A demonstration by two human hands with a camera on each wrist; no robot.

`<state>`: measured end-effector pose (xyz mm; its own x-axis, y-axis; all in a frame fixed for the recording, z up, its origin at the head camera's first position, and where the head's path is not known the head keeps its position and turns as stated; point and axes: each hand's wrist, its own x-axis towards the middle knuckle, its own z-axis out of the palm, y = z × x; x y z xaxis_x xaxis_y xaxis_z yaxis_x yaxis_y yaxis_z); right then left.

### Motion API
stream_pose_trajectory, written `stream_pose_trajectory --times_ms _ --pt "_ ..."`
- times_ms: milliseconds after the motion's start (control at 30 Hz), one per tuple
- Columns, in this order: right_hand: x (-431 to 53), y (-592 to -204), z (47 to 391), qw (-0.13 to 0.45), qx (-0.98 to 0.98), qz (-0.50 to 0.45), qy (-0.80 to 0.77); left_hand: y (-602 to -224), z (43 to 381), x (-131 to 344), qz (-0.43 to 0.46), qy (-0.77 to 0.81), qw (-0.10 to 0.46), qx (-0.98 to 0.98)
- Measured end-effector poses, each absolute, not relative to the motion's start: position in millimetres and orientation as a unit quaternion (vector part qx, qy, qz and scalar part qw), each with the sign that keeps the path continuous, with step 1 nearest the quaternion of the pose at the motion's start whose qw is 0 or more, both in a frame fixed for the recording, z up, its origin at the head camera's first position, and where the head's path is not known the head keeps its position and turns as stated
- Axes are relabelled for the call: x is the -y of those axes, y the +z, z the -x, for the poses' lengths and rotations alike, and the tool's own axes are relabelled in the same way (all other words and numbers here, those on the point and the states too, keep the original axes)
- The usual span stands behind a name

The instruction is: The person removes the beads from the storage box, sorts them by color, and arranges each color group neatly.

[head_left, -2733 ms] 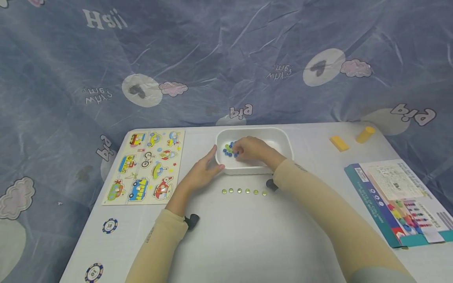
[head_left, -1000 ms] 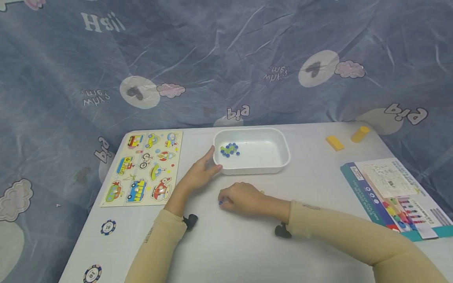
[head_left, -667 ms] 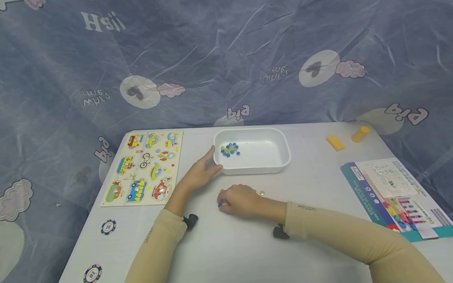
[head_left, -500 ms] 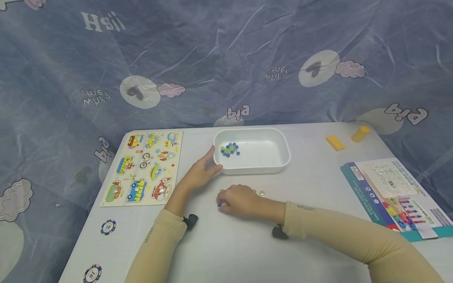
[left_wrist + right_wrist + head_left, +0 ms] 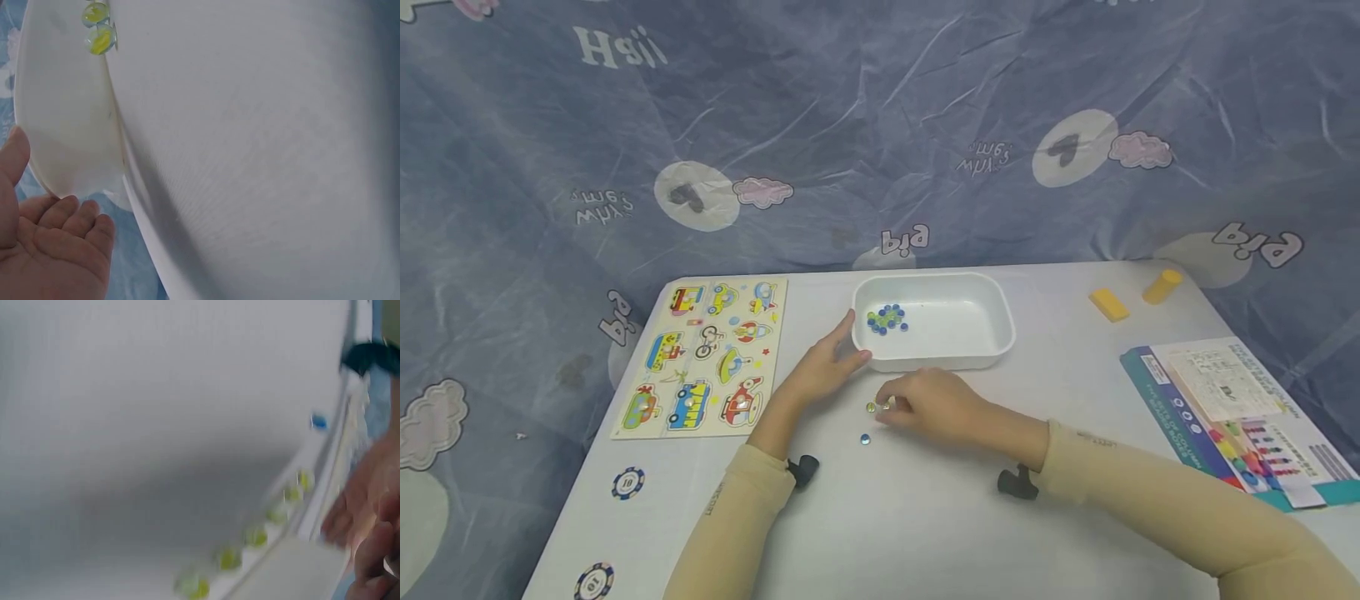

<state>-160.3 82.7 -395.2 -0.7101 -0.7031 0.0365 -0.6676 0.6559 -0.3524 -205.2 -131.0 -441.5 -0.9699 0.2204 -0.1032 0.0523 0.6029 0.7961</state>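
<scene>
My left hand [image 5: 825, 368] rests against the left end of a white tray [image 5: 958, 360], thumb and fingers spread at its rim. In the left wrist view the palm of the left hand [image 5: 62, 250] shows beside the tray's wall. Several blue and yellow-green glass marbles [image 5: 887, 319] lie in the tray's left part. My right hand [image 5: 936, 404] hovers over a row of yellow-green marbles [image 5: 229, 557], fingers loosely bent with nothing visible between them, and hides most of the row in the head view. One blue marble [image 5: 865, 439] sits on the table in front of the row's left end.
A wooden vehicle puzzle board [image 5: 700, 358] lies at the left, with two poker chips [image 5: 628, 483] nearer. Toward the right back are a yellow block [image 5: 1108, 305] and a yellow cylinder [image 5: 1162, 287]. A teal-edged box [image 5: 1232, 417] lies on the right. A printed cloth [image 5: 880, 133] hangs behind.
My right hand went from the tray to the table with a blue marble, set it down before the row, let go and drew back up and right. The left hand stays at the tray.
</scene>
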Motion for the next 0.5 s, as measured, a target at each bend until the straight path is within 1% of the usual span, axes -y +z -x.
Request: stream_pose_trajectory --times_ms 133,300,500 --pt "-97 -387 179 0.036 -0.923 0.331 -0.191 -442 206 131 -0.066 0.437 0.099 -0.892" --pt "-113 -387 211 0.027 -0.934 0.279 -0.219 -441 207 133 -0.065 0.438 0.101 -0.891" --pt "-118 -396 245 0.044 -0.947 0.24 -0.209 -442 210 135 -0.072 0.44 0.103 -0.889"
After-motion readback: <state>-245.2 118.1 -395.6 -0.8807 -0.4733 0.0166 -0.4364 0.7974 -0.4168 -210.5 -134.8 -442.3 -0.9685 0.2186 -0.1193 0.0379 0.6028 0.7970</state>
